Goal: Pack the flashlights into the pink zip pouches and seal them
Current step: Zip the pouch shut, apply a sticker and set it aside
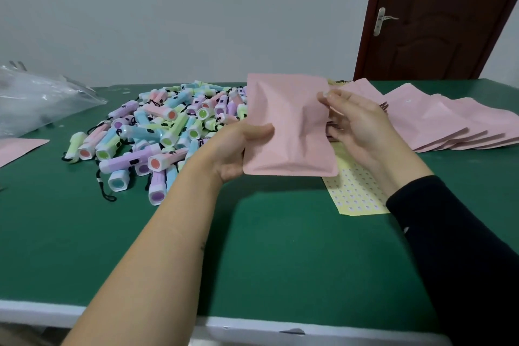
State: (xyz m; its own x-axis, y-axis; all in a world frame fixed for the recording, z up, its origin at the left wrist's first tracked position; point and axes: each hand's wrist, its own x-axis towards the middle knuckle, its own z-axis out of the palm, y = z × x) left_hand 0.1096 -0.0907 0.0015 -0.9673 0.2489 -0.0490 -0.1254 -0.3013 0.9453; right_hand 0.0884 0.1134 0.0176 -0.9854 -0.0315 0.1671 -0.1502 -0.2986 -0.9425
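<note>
Illumination even, diffuse, moderately dim, with a cool cast. A soft-edged dark shadow lies on the green table beneath the pink pouch and beside the left forearm: source overhead, somewhat ahead. Mild glare on the clear plastic bag, far left. Wide-angle bowing: the table's near edge curves, the door leans. General softness; the flashlight pile is fairly sharp, the corners smeared.

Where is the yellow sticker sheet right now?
Head view, right of centre: the yellow sticker sheet lies on the green table beneath the held pouch, between the flashlight pile and the row of pouches.
</note>
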